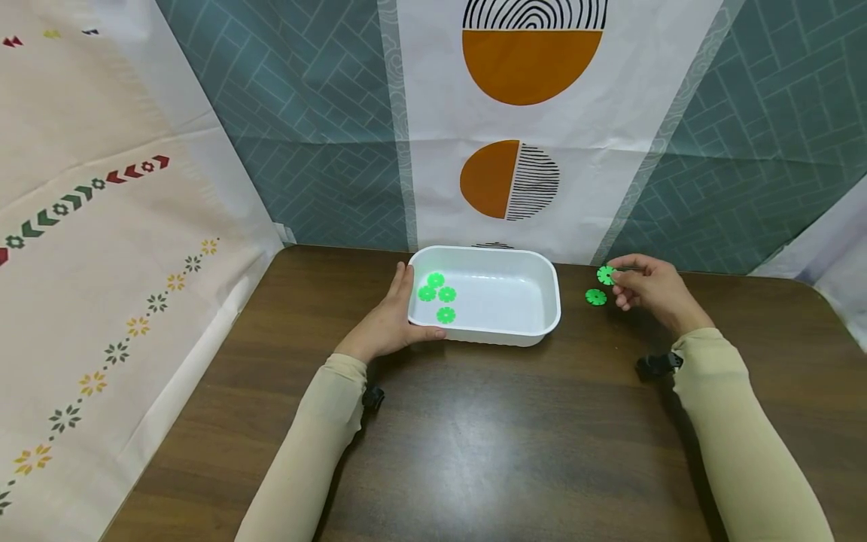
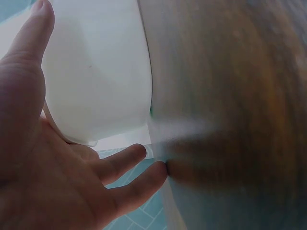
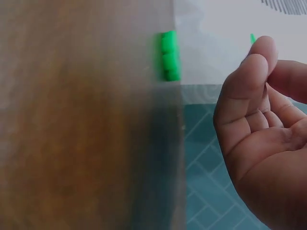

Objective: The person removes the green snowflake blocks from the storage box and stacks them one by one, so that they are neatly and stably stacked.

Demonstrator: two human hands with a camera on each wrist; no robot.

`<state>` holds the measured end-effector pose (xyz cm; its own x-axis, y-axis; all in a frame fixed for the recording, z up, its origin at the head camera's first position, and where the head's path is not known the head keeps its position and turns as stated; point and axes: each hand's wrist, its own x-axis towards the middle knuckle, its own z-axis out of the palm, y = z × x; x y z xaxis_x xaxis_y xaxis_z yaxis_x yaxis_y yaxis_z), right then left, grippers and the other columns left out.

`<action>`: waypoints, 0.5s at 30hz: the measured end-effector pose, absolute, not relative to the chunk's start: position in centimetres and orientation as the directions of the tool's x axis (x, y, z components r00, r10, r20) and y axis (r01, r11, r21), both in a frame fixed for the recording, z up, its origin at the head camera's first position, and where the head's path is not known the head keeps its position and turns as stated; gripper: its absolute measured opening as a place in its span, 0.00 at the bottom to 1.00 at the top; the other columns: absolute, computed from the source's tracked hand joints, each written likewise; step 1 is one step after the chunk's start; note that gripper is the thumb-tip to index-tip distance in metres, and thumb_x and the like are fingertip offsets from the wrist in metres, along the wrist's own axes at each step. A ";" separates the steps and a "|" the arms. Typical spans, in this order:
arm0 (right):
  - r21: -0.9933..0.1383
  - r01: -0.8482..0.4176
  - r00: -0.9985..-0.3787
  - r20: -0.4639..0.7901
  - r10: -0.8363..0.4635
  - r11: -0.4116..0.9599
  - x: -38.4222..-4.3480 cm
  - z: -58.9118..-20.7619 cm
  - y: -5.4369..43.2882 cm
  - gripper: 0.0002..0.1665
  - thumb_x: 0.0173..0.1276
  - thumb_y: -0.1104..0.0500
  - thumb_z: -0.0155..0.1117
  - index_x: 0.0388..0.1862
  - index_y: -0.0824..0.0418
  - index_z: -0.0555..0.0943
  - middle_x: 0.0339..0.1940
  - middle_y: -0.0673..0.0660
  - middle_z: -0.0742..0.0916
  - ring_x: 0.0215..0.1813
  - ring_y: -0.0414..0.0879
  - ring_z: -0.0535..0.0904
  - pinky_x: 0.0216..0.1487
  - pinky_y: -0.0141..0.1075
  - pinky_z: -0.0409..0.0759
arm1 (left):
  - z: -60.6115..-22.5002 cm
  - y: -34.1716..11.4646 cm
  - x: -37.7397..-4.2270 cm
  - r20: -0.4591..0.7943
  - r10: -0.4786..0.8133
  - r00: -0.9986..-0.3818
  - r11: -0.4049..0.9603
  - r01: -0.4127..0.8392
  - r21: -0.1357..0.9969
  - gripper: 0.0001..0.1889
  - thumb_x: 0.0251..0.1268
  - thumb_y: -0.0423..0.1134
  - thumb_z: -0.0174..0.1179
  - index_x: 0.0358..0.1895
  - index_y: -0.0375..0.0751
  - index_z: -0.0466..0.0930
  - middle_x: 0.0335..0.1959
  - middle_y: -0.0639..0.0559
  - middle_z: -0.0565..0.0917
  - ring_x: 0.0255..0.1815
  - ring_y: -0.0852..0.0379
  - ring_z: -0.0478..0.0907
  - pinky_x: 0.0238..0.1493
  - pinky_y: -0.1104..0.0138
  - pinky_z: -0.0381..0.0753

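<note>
A shallow white plastic tub (image 1: 491, 293) stands at the table's back edge, with several green notched discs (image 1: 445, 315) lying in its left part. My left hand (image 1: 386, 320) rests against the tub's left end. Its thumb lies along the front rim and its fingers extend along the left side; in the left wrist view the fingers (image 2: 139, 189) are spread and fairly straight beside the white wall. To the right of the tub, my right hand (image 1: 653, 290) pinches a green notched disc (image 1: 606, 275) between thumb and index finger. Another green disc (image 1: 596, 297) lies on the table just below it.
The brown wooden table (image 1: 474, 436) reaches back to a hanging patterned cloth (image 1: 318, 135) right behind the tub. A cream embroidered cloth (image 1: 101, 263) hangs at the left, and pale fabric (image 1: 836, 256) at the right. Black wrist cameras (image 1: 658, 366) sit below both sleeves.
</note>
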<state>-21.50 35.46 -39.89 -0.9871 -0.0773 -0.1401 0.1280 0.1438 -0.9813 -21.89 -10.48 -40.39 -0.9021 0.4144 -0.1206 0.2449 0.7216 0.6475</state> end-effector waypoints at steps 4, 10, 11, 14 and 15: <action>-0.958 0.151 -0.979 -0.179 -0.098 0.244 -21.6 -40.6 35.6 0.15 0.79 0.63 0.56 0.59 0.68 0.73 0.31 0.56 0.83 0.27 0.44 0.81 0.32 0.36 0.83 | -40.3 -10.5 -21.8 -0.120 0.414 -0.902 0.718 0.244 0.652 0.72 0.49 0.67 0.74 0.82 0.46 0.25 0.82 0.51 0.25 0.80 0.41 0.48 0.73 0.51 0.59; -0.927 0.197 -0.959 -0.250 -0.134 0.321 -21.9 -40.8 35.4 0.21 0.79 0.65 0.53 0.66 0.74 0.68 0.31 0.56 0.82 0.27 0.43 0.80 0.32 0.36 0.83 | -40.3 -10.5 -21.8 -0.119 0.411 -0.904 0.713 0.237 0.660 0.72 0.49 0.65 0.75 0.82 0.46 0.25 0.82 0.51 0.25 0.79 0.40 0.48 0.72 0.50 0.59; -0.920 0.200 -0.955 -0.259 -0.141 0.338 -22.0 -40.9 35.5 0.22 0.79 0.66 0.53 0.67 0.74 0.68 0.31 0.56 0.82 0.27 0.43 0.80 0.31 0.36 0.82 | -40.3 -10.5 -21.8 -0.118 0.412 -0.904 0.712 0.238 0.661 0.72 0.49 0.65 0.75 0.82 0.46 0.25 0.82 0.51 0.25 0.79 0.40 0.48 0.72 0.50 0.60; -0.900 0.202 -0.949 -0.278 -0.152 0.386 -22.0 -41.0 35.5 0.23 0.78 0.67 0.52 0.68 0.74 0.67 0.30 0.57 0.82 0.27 0.44 0.79 0.29 0.36 0.81 | -40.3 -10.5 -21.8 -0.117 0.411 -0.904 0.712 0.238 0.660 0.72 0.50 0.64 0.75 0.82 0.47 0.25 0.82 0.51 0.25 0.79 0.40 0.48 0.72 0.50 0.59; -0.895 0.199 -0.948 -0.280 -0.154 0.399 -22.0 -41.0 35.6 0.23 0.78 0.67 0.52 0.68 0.74 0.68 0.30 0.58 0.82 0.27 0.44 0.79 0.29 0.36 0.80 | -40.3 -10.5 -21.8 -0.118 0.411 -0.904 0.712 0.238 0.660 0.72 0.50 0.64 0.75 0.82 0.47 0.25 0.82 0.51 0.25 0.79 0.40 0.48 0.72 0.50 0.59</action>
<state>-21.97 35.58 -40.98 -0.9476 -0.1542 -0.2797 0.1993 0.3990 -0.8950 -21.80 -10.46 -40.27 -0.9039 0.4111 -0.1178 0.2379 0.7124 0.6602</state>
